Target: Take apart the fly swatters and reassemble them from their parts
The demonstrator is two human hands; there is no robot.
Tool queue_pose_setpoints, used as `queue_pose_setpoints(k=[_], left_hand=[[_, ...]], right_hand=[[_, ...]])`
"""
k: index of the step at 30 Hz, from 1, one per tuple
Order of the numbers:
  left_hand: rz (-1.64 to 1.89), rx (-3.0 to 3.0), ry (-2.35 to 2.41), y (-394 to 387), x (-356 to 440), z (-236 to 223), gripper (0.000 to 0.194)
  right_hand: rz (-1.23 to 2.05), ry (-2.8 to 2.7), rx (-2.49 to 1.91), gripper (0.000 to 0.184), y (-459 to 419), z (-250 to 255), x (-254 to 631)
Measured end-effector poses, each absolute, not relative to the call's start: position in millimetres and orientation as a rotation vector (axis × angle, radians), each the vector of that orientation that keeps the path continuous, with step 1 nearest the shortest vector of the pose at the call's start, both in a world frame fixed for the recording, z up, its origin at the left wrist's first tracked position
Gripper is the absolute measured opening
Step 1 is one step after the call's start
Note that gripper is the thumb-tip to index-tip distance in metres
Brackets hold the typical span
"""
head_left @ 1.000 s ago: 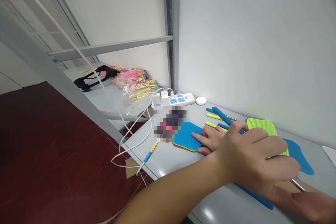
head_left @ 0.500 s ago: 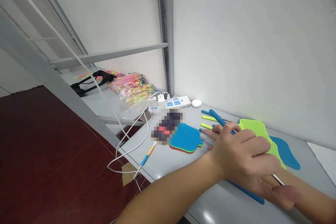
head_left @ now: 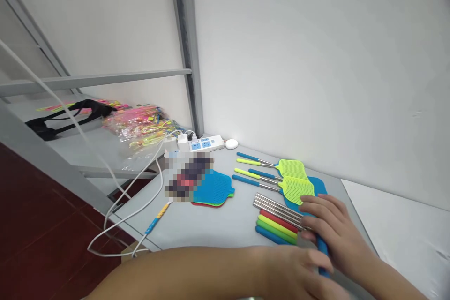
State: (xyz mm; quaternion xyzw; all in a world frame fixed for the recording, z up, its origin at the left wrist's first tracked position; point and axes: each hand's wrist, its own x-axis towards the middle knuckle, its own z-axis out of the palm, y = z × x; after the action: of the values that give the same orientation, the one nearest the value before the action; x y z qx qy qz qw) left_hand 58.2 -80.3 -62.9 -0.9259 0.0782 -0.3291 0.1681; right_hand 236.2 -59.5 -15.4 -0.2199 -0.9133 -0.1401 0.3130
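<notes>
Grey table (head_left: 211,227) beneath; right hand (head_left: 337,227) curved over blue grip (head_left: 322,246), left hand (head_left: 298,269) blurred at its lower end; we cannot tell whether either pinches. Probably light, stiff, smooth; we'd hold mid-grip. Rods (head_left: 276,208) lie close; wall (head_left: 316,65) beyond swatters (head_left: 297,190); open room leftward, short of the edge.

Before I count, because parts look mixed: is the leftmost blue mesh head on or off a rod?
Off. The blue mesh head ends in a short neck with no rod attached.
</notes>
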Motion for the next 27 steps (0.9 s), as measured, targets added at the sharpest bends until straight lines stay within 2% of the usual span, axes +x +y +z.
queue_pose_setpoints(k=[2, 5, 9, 12, 16, 21, 25, 27], left_hand=[[-1.040, -2.714, -0.102, -81, 51, -58, 0.012], [-1.154, -2.745, -0.501, -71, 37, -39, 0.024], [-1.300, -2.628, -0.828, -44, 26, -20, 0.027], [-1.212, -2.623, -0.934, -30, 26, -15, 0.026], [-0.891, -2.535, -0.980, -27, 31, -11, 0.015], [-0.780, -2.411, -0.997, -38, 48, -18, 0.007], [-0.682, -2.471, -0.943, -43, 59, -27, 0.023], [-0.686, -2.474, -0.906, -39, 59, -28, 0.024]], right_hand=[[-0.274, -2.407, -0.666, 0.008, -59, -19, 256], [-0.219, -2.351, -0.757, 0.005, -57, -24, 285], [-0.167, -2.315, -0.900, 0.012, -55, -33, 302], [-0.122, -2.249, -0.960, 0.014, -51, -41, 301], [-0.107, -2.190, -1.003, 0.014, -49, -46, 298], [-0.104, -2.147, -1.022, 0.013, -53, -44, 290], [-0.076, -2.168, -1.027, 0.014, -55, -44, 284], [-0.069, -2.147, -1.060, 0.015, -56, -44, 283]])
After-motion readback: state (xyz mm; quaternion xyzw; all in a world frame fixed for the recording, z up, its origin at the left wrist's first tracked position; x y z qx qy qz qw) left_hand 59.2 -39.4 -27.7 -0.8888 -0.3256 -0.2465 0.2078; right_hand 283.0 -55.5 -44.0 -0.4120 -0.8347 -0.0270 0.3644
